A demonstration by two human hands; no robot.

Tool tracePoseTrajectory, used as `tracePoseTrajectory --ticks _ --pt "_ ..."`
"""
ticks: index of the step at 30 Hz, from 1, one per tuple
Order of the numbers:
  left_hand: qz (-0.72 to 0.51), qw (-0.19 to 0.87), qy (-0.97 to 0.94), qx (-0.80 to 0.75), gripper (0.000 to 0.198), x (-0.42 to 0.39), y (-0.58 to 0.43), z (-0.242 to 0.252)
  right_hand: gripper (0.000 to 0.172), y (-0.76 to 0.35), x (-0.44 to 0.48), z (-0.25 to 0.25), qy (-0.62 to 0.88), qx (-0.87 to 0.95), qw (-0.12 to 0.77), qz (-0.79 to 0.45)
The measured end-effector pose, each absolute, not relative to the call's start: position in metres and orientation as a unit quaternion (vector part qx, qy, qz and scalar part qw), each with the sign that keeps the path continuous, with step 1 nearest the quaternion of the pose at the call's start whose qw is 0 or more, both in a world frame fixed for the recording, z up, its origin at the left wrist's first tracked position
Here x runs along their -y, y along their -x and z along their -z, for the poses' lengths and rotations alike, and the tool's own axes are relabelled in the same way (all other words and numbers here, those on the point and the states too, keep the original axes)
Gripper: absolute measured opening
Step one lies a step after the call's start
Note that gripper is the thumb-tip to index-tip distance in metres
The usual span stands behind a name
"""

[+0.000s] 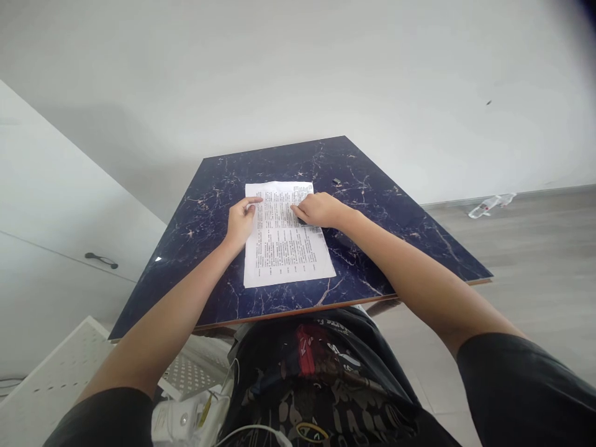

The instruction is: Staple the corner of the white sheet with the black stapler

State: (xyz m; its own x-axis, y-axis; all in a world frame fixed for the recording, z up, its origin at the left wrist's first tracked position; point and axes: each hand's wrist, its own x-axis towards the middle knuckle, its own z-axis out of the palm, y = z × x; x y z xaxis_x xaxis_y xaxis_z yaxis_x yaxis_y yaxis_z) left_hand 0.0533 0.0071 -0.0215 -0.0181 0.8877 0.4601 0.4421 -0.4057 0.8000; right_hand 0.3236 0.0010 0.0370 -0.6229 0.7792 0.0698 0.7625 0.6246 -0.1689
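Observation:
Sheets of printed white paper (284, 254) lie on the dark blue marbled table (372, 242), turned sideways to me. My left hand (241, 220) rests on their left edge, index finger stretched over the print and thumb apart from it. At the right edge, my right hand (321, 210) is closed over a small dark object (303, 221) with a greyish lower edge. My palm and fingers hide most of it, so its kind is unclear. A little beyond that hand sits a small dark block (336, 182).
A white wall (302, 81) stands behind the table. To the left is a white cabinet front with a black handle (101, 260). A clear plastic bottle (488, 205) lies on the floor at right. White perforated furniture (69, 366) and a white cable are near my lap.

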Motion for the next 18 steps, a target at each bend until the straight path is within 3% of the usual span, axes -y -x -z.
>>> tracePoseTrajectory --ticks 18 --pt "-0.507 0.207 -0.672 -0.498 0.031 -0.009 -0.0516 0.0249 0.059 -0.3128 -0.001 -0.0321 0.444 0.896 0.018 0.006"
